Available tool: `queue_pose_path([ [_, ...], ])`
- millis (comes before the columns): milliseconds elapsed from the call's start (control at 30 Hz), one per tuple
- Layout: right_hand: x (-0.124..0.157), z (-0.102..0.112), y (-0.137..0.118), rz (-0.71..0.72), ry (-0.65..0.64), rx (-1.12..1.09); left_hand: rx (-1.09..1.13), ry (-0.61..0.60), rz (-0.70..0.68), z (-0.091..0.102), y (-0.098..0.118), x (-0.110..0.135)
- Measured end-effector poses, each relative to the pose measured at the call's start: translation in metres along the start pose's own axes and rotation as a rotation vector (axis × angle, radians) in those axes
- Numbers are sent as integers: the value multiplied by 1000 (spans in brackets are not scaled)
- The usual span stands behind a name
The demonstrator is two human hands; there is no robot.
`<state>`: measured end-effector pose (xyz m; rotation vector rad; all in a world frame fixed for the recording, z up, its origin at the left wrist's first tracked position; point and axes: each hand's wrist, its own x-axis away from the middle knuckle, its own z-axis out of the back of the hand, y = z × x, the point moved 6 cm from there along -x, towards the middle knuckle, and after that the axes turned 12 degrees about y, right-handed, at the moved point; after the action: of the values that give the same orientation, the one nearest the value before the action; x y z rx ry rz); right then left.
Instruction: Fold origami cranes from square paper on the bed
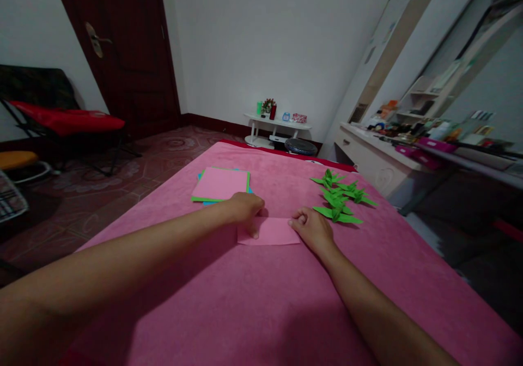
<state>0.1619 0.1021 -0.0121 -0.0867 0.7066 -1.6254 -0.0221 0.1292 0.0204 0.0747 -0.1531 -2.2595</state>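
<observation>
An oblong pink paper lies on the surface. The left hand, thumb and fingers apart, touches its nine-o'clock end; the right hand, curled narrow, seems to pinch its three-o'clock end, though fingertips show poorly. Green folded papers sit toward two o'clock.

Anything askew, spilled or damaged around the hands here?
The paper stack beyond the left hand sits slightly askew: green and blue edges jut past its pink top sheet. No spill shows; the pink paper by the right hand looks undamaged.
</observation>
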Motion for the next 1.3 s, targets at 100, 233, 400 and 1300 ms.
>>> queue_pose_path([
  [100, 1, -1, 0, -8, -5, -6, 72, -90, -23, -1, 1, -6],
  [233, 1, -3, 4, -23, 9, -31, 380, -161, -3, -10, -3, -2],
  [400, 5, 23, -12, 115, 313, -204, 823, -36, 429, -32, -21, 21],
  [1300, 65, -13, -72, 575, -288, 90, 105, 568, 95, -16, 17, 71],
])
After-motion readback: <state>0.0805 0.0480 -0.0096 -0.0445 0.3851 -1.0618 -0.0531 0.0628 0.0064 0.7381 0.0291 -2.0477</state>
